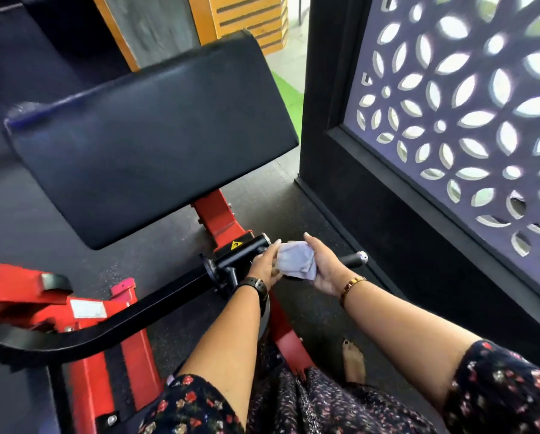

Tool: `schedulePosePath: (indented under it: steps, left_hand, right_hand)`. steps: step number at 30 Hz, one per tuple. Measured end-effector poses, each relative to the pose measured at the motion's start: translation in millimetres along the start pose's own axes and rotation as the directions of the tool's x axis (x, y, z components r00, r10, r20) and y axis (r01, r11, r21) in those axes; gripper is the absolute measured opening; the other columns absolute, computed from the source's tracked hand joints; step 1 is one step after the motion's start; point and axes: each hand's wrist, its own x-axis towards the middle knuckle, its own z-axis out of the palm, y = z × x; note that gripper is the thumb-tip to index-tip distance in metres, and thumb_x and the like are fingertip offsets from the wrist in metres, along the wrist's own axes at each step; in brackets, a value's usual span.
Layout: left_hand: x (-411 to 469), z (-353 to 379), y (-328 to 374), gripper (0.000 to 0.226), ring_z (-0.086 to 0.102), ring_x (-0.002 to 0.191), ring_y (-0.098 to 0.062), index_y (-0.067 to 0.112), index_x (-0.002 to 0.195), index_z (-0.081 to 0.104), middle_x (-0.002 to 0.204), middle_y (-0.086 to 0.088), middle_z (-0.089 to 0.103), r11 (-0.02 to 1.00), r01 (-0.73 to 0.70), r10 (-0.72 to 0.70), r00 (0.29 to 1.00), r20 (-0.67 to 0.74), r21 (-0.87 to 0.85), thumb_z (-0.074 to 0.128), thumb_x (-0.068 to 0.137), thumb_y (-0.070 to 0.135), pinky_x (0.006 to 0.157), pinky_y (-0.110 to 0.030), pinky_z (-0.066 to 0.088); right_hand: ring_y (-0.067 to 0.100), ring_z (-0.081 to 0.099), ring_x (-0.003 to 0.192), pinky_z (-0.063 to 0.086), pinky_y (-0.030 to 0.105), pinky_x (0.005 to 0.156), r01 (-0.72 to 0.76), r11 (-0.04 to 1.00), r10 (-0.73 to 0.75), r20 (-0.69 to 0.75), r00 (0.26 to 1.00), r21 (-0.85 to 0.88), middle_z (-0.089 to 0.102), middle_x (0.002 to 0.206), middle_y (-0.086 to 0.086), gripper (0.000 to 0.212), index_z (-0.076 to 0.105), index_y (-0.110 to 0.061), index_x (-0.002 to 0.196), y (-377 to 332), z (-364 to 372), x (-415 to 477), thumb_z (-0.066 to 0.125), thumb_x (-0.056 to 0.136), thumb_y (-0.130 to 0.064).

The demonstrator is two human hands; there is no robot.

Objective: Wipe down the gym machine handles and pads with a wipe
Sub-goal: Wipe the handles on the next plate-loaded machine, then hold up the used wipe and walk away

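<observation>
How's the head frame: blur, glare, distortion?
Head view: motion blur smears the pad edges and red frame at image left; backlight blows out the lattice screen holes; wide-angle bends the borders; left hand, right hand and wipe fairly sharp.

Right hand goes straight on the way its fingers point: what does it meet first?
Probably the left hand, which touches the same wipe the right hand holds; just beyond is the black tube end with the warning sticker. Depth is unclear.
</observation>
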Motion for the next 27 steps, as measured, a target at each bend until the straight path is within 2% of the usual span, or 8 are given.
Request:
schedulePosePath:
  steps: [3,7,12,14,17,20,24,27]
  left_hand:
    - [-12,-3,14,0.02,0.064,0.051,-0.007,0.006,0.081,0.063,0.057,0.005,0.068,0.992,-0.116,0.118,0.992,0.039,-0.05,0.052,0.097,0.002,0.053,-0.014,0.05]
    - [-25,-17,30,0.021,0.065,0.063,-0.012,0.005,0.084,0.065,0.062,0.004,0.07,0.965,-0.247,0.248,0.969,0.002,-0.083,0.049,0.096,-0.004,0.066,-0.02,0.052]
    - [-52,-45,46,0.019,0.063,0.056,-0.005,0.008,0.088,0.066,0.06,0.01,0.069,0.941,-0.315,0.303,0.947,-0.11,-0.126,0.05,0.099,0.005,0.056,-0.019,0.051]
    - [-66,-55,49,0.018,0.062,0.051,-0.006,0.013,0.085,0.065,0.065,0.004,0.068,0.939,-0.294,0.267,0.95,-0.161,-0.176,0.053,0.099,0.014,0.047,-0.018,0.051]
    - [-82,-69,50,0.016,0.062,0.064,-0.016,0.016,0.086,0.064,0.076,-0.004,0.065,0.943,-0.233,0.192,0.964,-0.186,-0.236,0.058,0.096,0.027,0.049,-0.021,0.052]
    - [-94,-80,50,0.011,0.061,0.072,-0.018,0.015,0.092,0.063,0.083,-0.006,0.064,0.931,-0.242,0.188,0.96,-0.209,-0.272,0.058,0.096,0.024,0.057,-0.025,0.054]
    - [-109,-88,47,0.007,0.059,0.068,-0.015,0.014,0.091,0.06,0.083,-0.007,0.061,0.911,-0.291,0.204,0.934,-0.293,-0.292,0.057,0.097,0.017,0.049,-0.019,0.053]
    - [-124,-90,45,0.01,0.06,0.062,-0.015,0.011,0.088,0.06,0.081,-0.009,0.062,0.871,-0.352,0.217,0.902,-0.374,-0.342,0.057,0.096,0.015,0.048,-0.02,0.053]
  right_hand:
    - [0.021,0.068,0.073,0.056,0.034,0.072,0.005,0.999,-0.005,-0.001,1.0,-0.039,0.07,0.085,0.011,0.034,0.064,-0.009,0.089,-6,13,-10,0.047,0.096,-0.037]
    - [0.028,0.064,0.077,0.054,0.038,0.07,0.084,0.989,-0.083,0.012,0.996,-0.124,0.063,0.101,0.02,0.03,0.057,-0.001,0.115,-10,33,-23,0.052,0.094,-0.021]
    - [0.02,0.067,0.058,0.053,0.026,0.047,0.194,0.965,-0.186,0.059,0.981,-0.177,0.061,0.084,0.019,0.02,0.054,0.002,0.101,-9,70,-38,0.041,0.09,0.012]
    - [0.018,0.066,0.057,0.053,0.025,0.048,0.216,0.957,-0.204,0.079,0.976,-0.194,0.062,0.078,0.016,0.02,0.055,0.001,0.093,-6,83,-39,0.041,0.089,0.014]
    - [0.019,0.066,0.058,0.056,0.027,0.053,0.232,0.953,-0.211,0.119,0.97,-0.197,0.064,0.075,0.016,0.017,0.056,0.002,0.09,-3,100,-40,0.043,0.089,0.013]
    - [0.02,0.066,0.058,0.056,0.028,0.054,0.217,0.954,-0.182,0.174,0.968,-0.209,0.064,0.073,0.016,0.015,0.055,0.003,0.089,0,116,-41,0.044,0.089,0.013]
    - [0.021,0.067,0.059,0.057,0.03,0.054,0.168,0.955,-0.106,0.248,0.963,-0.243,0.067,0.071,0.015,0.012,0.056,0.003,0.092,0,128,-41,0.046,0.09,0.011]
    - [0.022,0.067,0.068,0.059,0.031,0.06,0.125,0.95,-0.041,0.282,0.958,-0.287,0.066,0.087,0.019,0.02,0.056,0.008,0.109,-2,135,-43,0.047,0.093,0.001]
